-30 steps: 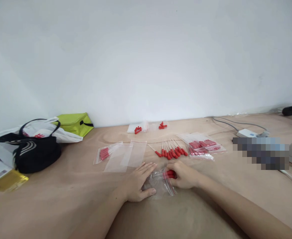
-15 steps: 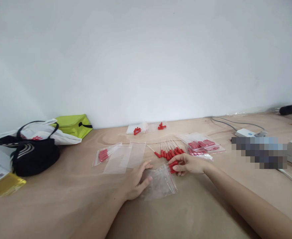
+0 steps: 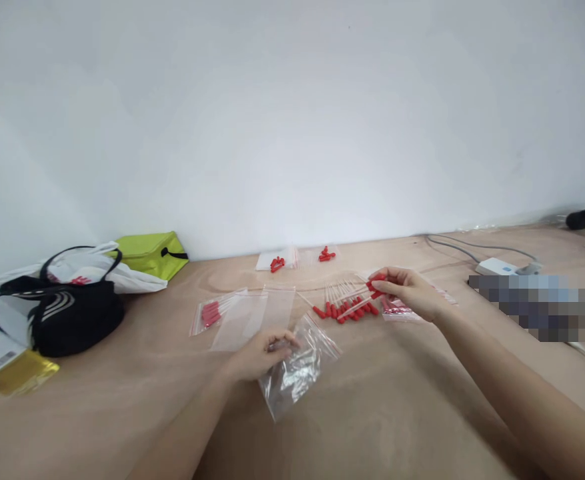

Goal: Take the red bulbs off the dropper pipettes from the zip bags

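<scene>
Ok, L hand (image 3: 261, 353) pinches crinkly, shiny clear plastic bag (image 3: 296, 373), near side of stick pile (image 3: 345, 311); R hand (image 3: 406, 291) grips slim white sticks w/ rounded red ends (image 3: 374, 286) over pile's R end.

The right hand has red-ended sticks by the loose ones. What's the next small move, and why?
Probably lower the held sticks onto the loose sticks: in this view the shafts from the right hand overlap them, while the clear bag in the left hand appears to contain none.
</scene>
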`<state>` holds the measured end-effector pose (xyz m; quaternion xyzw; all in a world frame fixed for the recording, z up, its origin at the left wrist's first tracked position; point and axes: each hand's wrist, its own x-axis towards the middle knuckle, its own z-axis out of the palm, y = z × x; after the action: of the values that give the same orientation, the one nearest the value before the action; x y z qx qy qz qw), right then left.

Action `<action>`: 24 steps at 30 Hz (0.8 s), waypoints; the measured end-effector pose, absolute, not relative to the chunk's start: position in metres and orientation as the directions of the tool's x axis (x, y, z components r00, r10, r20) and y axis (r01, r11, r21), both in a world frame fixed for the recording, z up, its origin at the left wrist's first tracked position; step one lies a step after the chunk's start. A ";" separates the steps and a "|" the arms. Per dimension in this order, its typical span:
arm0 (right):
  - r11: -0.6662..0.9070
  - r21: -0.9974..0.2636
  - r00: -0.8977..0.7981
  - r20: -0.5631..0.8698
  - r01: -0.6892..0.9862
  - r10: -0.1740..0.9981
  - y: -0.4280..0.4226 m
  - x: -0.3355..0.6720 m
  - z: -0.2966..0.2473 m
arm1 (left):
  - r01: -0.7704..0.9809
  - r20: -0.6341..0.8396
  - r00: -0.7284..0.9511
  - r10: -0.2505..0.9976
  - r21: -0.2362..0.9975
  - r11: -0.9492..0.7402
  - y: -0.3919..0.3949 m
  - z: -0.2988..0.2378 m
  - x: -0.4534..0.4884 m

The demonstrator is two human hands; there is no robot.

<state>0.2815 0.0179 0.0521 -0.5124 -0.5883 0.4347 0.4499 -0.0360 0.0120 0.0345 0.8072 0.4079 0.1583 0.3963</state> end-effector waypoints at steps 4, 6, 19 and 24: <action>0.329 -0.910 0.120 0.366 0.252 0.923 0.030 0.265 0.039 | 0.514 0.107 0.279 0.954 0.823 -0.242 0.036 0.033 -0.062; 0.411 -0.820 0.169 0.506 0.399 0.846 0.035 0.251 0.026 | 0.536 0.142 0.131 0.981 0.822 -0.191 0.046 0.027 -0.073; 0.512 -0.173 -0.383 0.477 0.841 0.791 0.034 0.206 -0.006 | 0.975 0.324 0.183 0.928 0.064 -0.215 0.048 0.012 -0.073; 0.472 -0.069 -0.395 0.450 0.879 0.801 0.029 0.199 -0.008 | 0.990 -0.066 0.142 0.988 -0.010 -0.143 0.047 0.010 -0.071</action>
<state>0.1991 0.0292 -0.0083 -0.5059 -0.8302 -0.0903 0.2161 -0.0708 0.0472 0.0101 0.7554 0.6544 -0.0282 0.0176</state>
